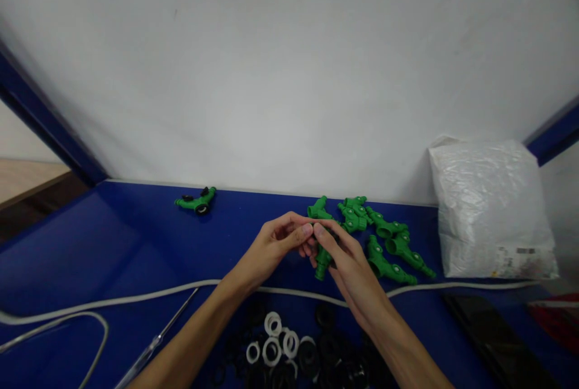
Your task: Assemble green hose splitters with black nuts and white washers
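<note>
A green plastic Y-shaped hose connector point(322, 263) is held above the blue table, partly covered by my fingers. Wrapped around it is my right hand point(346, 253), thumb on top. My left hand point(286, 235) pinches at the connector's upper end, and the two thumb tips nearly meet there. Whether a small part sits between the fingertips is hidden. Just behind my hands lie several similar connectors, among them one near the wall point(354, 218) and one to the right point(389, 265). Another connector point(196, 201), fitted with black parts, lies alone at the back left.
White rings point(272, 351) and black rings point(309, 357) lie in a pile below my wrists. A white cable point(149, 297) crosses the table point(136, 244). A screwdriver point(156, 341) lies left, a plastic-wrapped package point(493, 208) and a dark flat object point(493, 335) right.
</note>
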`<state>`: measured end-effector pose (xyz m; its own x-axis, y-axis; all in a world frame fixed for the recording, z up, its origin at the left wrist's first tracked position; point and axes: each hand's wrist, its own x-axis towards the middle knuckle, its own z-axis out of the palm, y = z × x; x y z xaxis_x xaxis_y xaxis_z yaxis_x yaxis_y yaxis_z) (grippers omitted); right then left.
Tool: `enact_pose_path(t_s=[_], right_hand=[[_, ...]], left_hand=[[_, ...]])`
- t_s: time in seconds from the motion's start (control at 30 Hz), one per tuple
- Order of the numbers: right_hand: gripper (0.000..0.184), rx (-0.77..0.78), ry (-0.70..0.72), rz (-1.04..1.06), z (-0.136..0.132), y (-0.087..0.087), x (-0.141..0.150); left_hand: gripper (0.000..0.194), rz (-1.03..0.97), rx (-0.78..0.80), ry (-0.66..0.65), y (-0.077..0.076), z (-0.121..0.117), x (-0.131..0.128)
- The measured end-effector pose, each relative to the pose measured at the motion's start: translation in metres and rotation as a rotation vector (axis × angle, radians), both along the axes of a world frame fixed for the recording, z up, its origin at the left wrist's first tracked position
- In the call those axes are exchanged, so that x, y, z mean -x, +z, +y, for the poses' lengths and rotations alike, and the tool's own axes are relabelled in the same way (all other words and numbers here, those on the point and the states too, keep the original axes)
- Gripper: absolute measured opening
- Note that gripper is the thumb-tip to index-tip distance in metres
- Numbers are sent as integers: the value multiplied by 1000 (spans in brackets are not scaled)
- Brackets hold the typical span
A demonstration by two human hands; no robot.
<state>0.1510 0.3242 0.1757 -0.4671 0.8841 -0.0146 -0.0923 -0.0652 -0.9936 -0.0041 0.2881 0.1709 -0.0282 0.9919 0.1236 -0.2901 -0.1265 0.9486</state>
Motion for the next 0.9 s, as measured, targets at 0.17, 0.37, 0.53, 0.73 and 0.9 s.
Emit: enact_pose_path(t_s=[0.17, 0.37, 0.53, 0.73, 0.9], right_hand=[[38, 1, -12, -4, 1, -1, 1], [37, -7, -6, -6, 2, 0, 0], [39, 7, 2, -5, 0, 4, 1], [38, 22, 22, 24, -1, 5, 0], [35, 25, 41, 31, -1, 4, -1]], left_hand=[[36, 22, -22, -21, -1, 0, 2], [34, 32, -62, -29, 2, -1, 2], [36, 28, -76, -30, 0, 0, 3], [34, -17, -97, -47, -4, 1, 3], [31, -39, -85, -58, -5, 1, 3]])
